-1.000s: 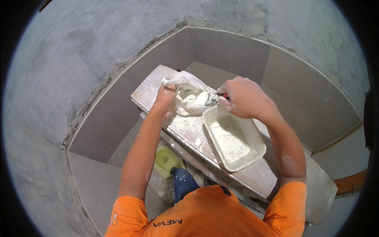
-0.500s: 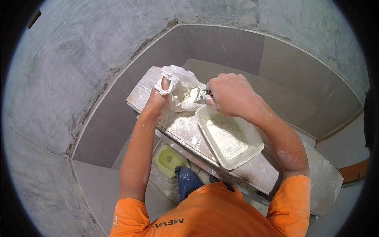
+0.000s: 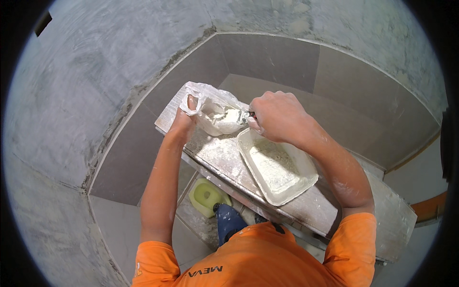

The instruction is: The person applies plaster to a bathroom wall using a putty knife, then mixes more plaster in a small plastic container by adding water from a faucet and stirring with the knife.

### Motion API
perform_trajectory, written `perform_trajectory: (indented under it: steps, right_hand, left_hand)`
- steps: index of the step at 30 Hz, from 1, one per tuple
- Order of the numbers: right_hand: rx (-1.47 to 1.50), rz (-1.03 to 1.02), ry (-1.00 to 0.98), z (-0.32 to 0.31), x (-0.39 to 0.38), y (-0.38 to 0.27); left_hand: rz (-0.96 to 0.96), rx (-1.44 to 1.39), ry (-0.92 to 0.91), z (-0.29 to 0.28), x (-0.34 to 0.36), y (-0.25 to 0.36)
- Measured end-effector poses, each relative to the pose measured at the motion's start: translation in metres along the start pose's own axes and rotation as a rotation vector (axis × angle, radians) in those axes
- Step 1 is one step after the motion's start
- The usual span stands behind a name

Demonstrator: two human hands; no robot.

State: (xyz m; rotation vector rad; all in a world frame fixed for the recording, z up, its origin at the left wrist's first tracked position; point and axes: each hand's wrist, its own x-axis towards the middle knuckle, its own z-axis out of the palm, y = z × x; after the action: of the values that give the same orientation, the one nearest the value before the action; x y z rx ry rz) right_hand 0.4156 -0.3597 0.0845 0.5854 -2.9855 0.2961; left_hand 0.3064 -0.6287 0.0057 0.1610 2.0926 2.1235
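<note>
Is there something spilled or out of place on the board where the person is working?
Yes. White powder lies scattered over the board between the plastic bag and the white tray, outside both. Nothing else stands out.

One package: clear plastic bag (image 3: 217, 112) with white powder, crumpled, mouth open, sits at far left end of dusty work board (image 3: 306, 208), just beside the white rectangular tray (image 3: 277, 167). Left hand (image 3: 184, 119) grips bag's rim; right hand (image 3: 275, 117) at its mouth. No labels, signs or screens seen.
</note>
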Motion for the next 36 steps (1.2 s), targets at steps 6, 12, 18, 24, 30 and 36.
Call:
perform_trajectory:
  steps: [6,12,18,24,30,36]
  right_hand:
    - [-0.01,-0.006,0.021,-0.001,-0.003,-0.002]
    - [-0.005,-0.001,-0.002,-0.002,-0.002,-0.003]
    - [-0.024,0.005,0.02,-0.001,-0.003,-0.002]
    - [-0.033,0.018,-0.012,-0.004,-0.001,-0.005]
    - [-0.027,0.025,-0.058,-0.007,-0.001,-0.005]
    - [-0.02,0.015,-0.029,-0.003,-0.001,-0.004]
  left_hand:
    - [0.007,0.176,0.111,0.004,-0.002,-0.001]
    - [-0.19,0.126,0.011,0.022,-0.012,0.032]
    - [0.057,0.728,-0.15,0.03,-0.008,0.029]
    - [0.034,0.342,0.116,0.012,0.0,0.014]
    - [0.042,-0.081,-0.004,0.014,-0.002,0.02]
    - [0.163,-0.042,-0.075,0.014,0.004,0.029]
